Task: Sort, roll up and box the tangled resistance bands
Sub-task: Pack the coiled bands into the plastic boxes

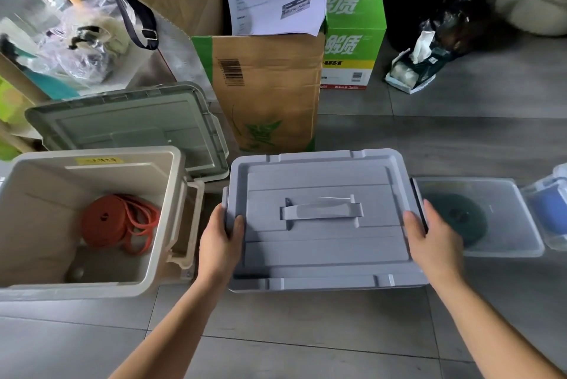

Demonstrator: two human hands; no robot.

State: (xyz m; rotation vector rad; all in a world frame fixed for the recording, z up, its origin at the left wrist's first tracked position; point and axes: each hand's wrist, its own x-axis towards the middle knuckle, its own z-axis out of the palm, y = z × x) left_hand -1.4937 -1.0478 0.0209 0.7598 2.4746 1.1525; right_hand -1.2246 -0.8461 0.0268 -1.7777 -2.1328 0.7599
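A grey plastic box with its lid (322,182) on stands on the floor in front of me. My left hand (219,243) grips the lid's left side latch, thumb on top. My right hand (432,243) holds the lid's right edge by the black latch. To the left, an open beige bin (171,200) holds a rolled red resistance band (106,220) with loose red loops beside it. To the right, a clear lidded box (503,194) holds a rolled dark green band (457,219). A further clear container with a blue roll (549,209) shows at the right edge.
A grey-green lid (122,120) lies behind the beige bin. A tall cardboard box (267,87) with a paper sheet, a green carton (356,38), a tissue pack (412,68) and bags crowd the back. Grey floor tiles (306,332) stretch toward me.
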